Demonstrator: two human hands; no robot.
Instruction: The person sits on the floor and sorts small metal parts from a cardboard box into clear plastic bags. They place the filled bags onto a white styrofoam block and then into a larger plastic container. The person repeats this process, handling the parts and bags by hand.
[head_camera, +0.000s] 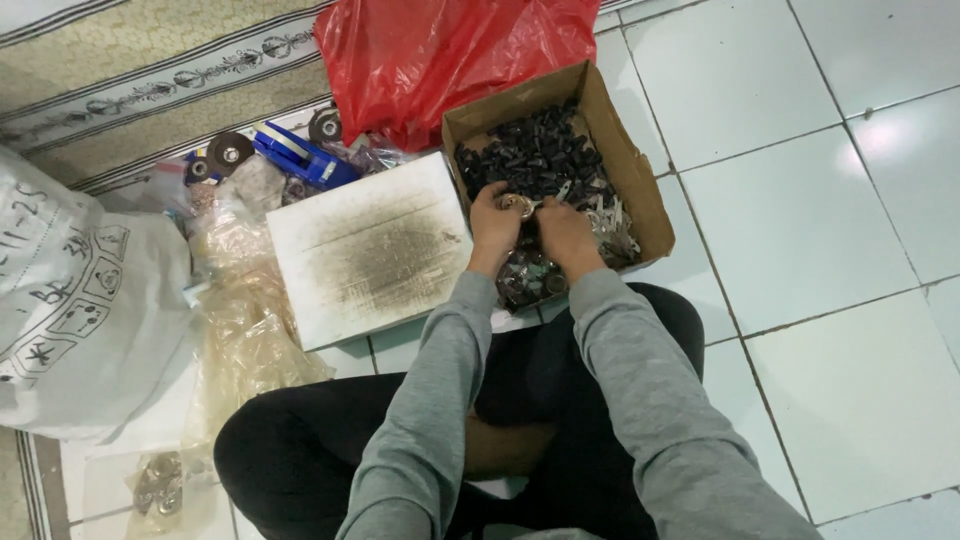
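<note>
Left hand (495, 222) grip closed on a small round metal part (517, 205); right hand (566, 235) grip state indeterminate, touching it, over the cardboard box (640, 190) of black parts (535, 150).

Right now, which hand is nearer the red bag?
Left. The left hand is just below the red bag; the right hand sits farther right and lower, over the cardboard box.

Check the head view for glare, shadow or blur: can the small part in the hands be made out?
Head view: glare on the floor tiles at upper right; even light, faint shadows. The left hand pinches a small shiny round part beside the right hand, over the cardboard box of dark pieces; soft focus hides its detail.
</note>
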